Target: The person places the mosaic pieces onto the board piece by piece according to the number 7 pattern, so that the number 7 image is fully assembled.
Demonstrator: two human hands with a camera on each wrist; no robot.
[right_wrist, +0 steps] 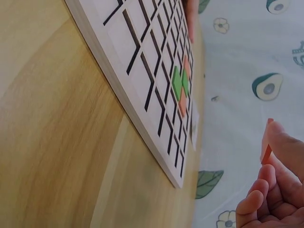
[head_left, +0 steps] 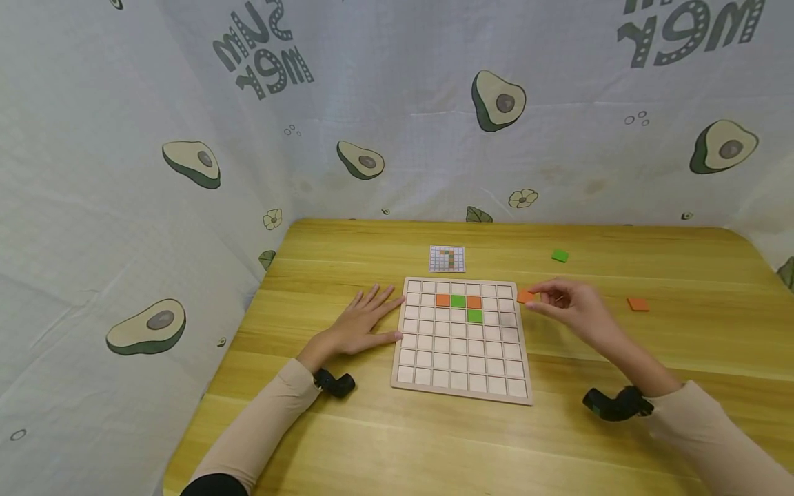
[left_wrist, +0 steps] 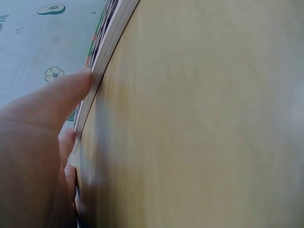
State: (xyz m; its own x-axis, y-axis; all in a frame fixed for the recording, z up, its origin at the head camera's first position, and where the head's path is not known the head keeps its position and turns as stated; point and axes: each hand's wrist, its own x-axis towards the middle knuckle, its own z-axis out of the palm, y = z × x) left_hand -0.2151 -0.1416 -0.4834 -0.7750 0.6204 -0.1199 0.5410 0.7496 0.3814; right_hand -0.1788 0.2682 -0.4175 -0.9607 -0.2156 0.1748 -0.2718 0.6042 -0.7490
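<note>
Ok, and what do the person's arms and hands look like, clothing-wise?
The left sleeve and right sleeve are long and beige, with black material over the left one at the picture's bottom edge. A chunky black device sits at each wrist: left device, right device. The left hand and right hand are ungloved.

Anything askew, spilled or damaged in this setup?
No spill or damage visible. The grid board looks slightly turned against the back edge of the table, and the lettering on the cloth backdrop reads mirrored, perhaps hung reverse side out.
</note>
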